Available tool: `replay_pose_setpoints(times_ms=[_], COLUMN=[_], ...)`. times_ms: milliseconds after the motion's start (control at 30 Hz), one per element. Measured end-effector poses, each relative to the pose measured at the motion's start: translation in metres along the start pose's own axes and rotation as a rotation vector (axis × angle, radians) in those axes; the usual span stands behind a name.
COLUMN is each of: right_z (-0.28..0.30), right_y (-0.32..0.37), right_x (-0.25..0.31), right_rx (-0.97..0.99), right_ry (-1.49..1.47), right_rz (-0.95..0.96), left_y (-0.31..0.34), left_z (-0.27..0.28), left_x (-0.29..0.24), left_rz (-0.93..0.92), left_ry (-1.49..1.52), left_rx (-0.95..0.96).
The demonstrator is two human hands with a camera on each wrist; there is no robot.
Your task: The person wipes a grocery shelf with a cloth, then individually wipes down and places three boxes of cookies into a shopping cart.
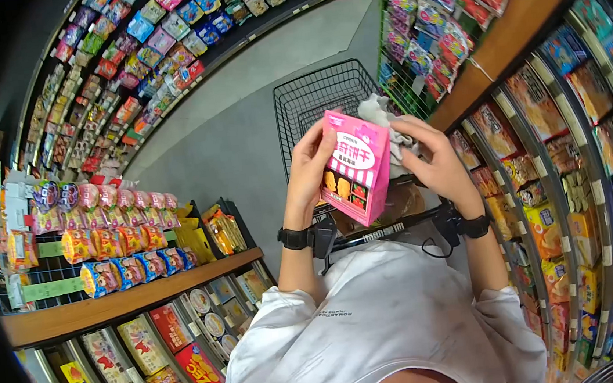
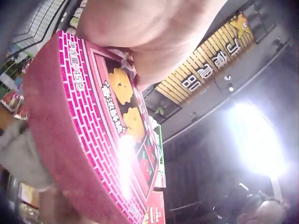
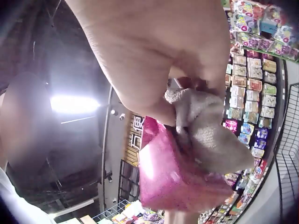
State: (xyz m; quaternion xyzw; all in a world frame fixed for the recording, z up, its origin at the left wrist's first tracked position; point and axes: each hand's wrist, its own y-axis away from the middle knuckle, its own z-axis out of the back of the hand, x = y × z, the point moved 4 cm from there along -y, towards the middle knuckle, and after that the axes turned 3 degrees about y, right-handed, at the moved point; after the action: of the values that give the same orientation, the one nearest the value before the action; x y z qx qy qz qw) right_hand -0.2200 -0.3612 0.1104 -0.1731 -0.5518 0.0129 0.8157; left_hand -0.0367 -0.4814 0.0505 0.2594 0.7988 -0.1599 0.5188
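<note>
A pink snack box (image 1: 353, 159) with white lettering and pictures of biscuits is tilted in front of the chest. My left hand (image 1: 311, 158) grips it by its left side, thumb across the front. In the left wrist view, the brick-patterned edge of the box (image 2: 86, 109) shows beside that palm. My right hand (image 1: 436, 160), at the box's other side, pinches a crumpled grey cloth (image 1: 379, 114). The right wrist view has the cloth (image 3: 210, 133) bunched under the fingers, overlapping the pink side of the box (image 3: 175, 179).
Beyond the hands stands a black wire shopping cart (image 1: 294, 97), its handle (image 1: 381, 234) just under the box. Snack shelves (image 1: 540, 169) run close along the right. A wooden ledge (image 1: 139, 296) with hanging packets is at the left, and a packed display (image 1: 147, 66) curves across the back.
</note>
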Motion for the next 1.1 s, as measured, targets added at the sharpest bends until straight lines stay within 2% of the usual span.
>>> replay_pose_setpoints(times_ms=[100, 167, 200, 267, 300, 367, 467, 533, 567, 600, 633, 667, 700, 733, 767, 800, 833, 867, 933, 1000, 1067, 1100], right_z=[-0.018, -0.031, -0.033, -0.023, -0.018, -0.014, -0.011, -0.01, -0.009, -0.006, -0.005, -0.005, -0.003, -0.001, 0.005, 0.01, 0.011, 0.019, 0.03, 0.037, 0.046, 0.052], right_y=[-0.012, -0.002, 0.002, 0.014, 0.021, 0.028, 0.043, 0.057, 0.063, 0.083, 0.088, 0.093, 0.102, 0.11, 0.118, 0.126, 0.143, 0.15, 0.167, 0.187, 0.213, 0.226], right_x=[-0.027, -0.058, -0.069, -0.091, -0.101, -0.102, -0.106, -0.115, -0.113, -0.13, -0.123, -0.117, -0.119, -0.118, -0.115, -0.11, -0.123, -0.119, -0.108, -0.102, -0.096, -0.093], right_rx=[0.151, 0.469, 0.472, 0.148, 0.093, 0.067, 0.021, -0.009, -0.027, -0.052, -0.072, -0.099, -0.134, -0.171, -0.218, -0.234, -0.341, -0.372, -0.443, -0.525, -0.567, -0.615], right_ry=[0.066, 0.205, 0.205, 0.238, 0.253, 0.244, 0.228, 0.183, 0.209, 0.254, 0.348, 0.304, 0.283, 0.257, 0.193, 0.113, 0.166, 0.172, 0.105, 0.104, 0.092, 0.056], right_rz=[0.002, -0.203, -0.221, -0.373, -0.397, -0.462, -0.573, -0.614, -0.617, -0.685, -0.61, -0.659, -0.602, -0.622, -0.651, -0.772, -0.587, -0.545, -0.634, -0.633, -0.616, -0.586], left_y=[-0.015, -0.031, -0.044, -0.059, -0.065, -0.075, -0.09, -0.094, -0.096, -0.102, -0.101, -0.1, -0.093, -0.09, -0.095, -0.096, -0.098, -0.099, -0.097, -0.088, -0.066, -0.056], left_z=[0.047, 0.077, 0.102, 0.137, 0.15, 0.177, 0.217, 0.226, 0.226, 0.214, 0.201, 0.207, 0.21, 0.189, 0.192, 0.201, 0.182, 0.149, 0.083, 0.032, -0.043, -0.073], left_x=[0.007, 0.003, 0.007, 0.018, 0.029, 0.062, 0.133, 0.159, 0.168, 0.174, 0.172, 0.198, 0.207, 0.19, 0.211, 0.232, 0.224, 0.204, 0.168, 0.156, 0.127, 0.121], left_rz=[-0.019, -0.124, -0.189, -0.15, -0.139, -0.03, -0.071, -0.017, -0.08, -0.153, -0.17, -0.204, -0.11, 0.335, 0.306, 0.146, 0.15, 0.145, 0.141, 0.01, 0.089, 0.051], left_ry=[-0.111, -0.249, -0.469, -0.685, -0.68, -0.931, -1.083, -1.015, -0.968, -0.902, -0.882, -0.876, -0.869, -0.864, -0.953, -0.981, -0.891, -0.909, -1.018, -0.881, -0.746, -0.724], left_rx=[-0.104, -0.235, -0.29, -0.384, -0.385, -0.448, -0.422, -0.392, -0.319, -0.226, -0.114, -0.041, 0.114, 0.212, 0.372, 0.321, 0.318, 0.284, 0.349, 0.424, 0.506, 0.56])
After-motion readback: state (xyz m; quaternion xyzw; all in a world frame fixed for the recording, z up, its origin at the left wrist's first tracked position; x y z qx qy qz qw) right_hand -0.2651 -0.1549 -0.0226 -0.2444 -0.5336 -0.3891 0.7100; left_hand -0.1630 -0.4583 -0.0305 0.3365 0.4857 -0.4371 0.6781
